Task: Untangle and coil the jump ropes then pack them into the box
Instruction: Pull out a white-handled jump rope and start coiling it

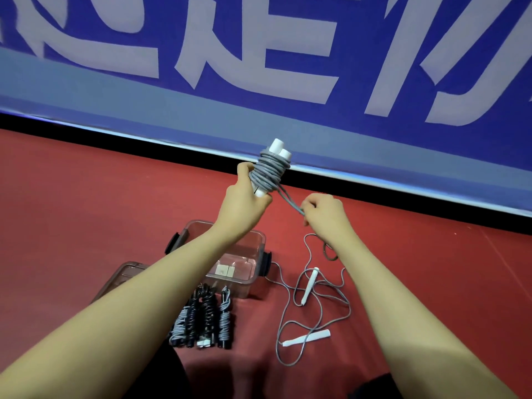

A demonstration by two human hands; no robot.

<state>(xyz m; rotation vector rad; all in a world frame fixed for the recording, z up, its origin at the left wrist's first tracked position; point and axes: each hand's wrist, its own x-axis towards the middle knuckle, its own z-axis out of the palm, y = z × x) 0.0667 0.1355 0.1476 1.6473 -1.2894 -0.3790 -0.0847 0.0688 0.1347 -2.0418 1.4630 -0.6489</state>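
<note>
My left hand grips a jump rope bundle: two white handles side by side with grey cord wound tightly round them, raised in front of me. The cord's free end runs down-right to my right hand, which pinches it. A clear plastic box stands open on the red floor below my left forearm, with small pale items inside. A loose grey rope with white handles lies uncoiled to the box's right. Several coiled ropes, grey and black, lie in a row in front of the box.
The box lid lies left of the box, partly hidden by my left arm. A blue banner with large white characters stands along the far edge of the red floor. Dark clothing shows at the bottom edge.
</note>
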